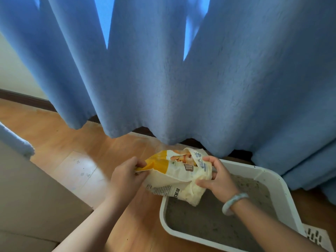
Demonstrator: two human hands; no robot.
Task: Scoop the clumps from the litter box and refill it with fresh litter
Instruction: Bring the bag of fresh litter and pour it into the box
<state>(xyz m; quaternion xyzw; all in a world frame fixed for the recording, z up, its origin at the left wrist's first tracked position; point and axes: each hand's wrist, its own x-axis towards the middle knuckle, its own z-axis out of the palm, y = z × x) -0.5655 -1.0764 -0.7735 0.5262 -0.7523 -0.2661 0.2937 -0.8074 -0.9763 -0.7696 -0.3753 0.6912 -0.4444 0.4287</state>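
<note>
Head view: left hand (125, 176) and right hand (218, 180) grip litter bag (178, 175) over litter box (283, 197); curtain (181, 79) hangs behind.

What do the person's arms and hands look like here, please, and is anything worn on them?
The left forearm and right forearm are bare, with no sleeves in view. The left hand and right hand wear no gloves. The right wrist carries one smooth, rounded bangle, pale milky green-white. No watch shows. Rings, if any, are too small to tell.
</note>
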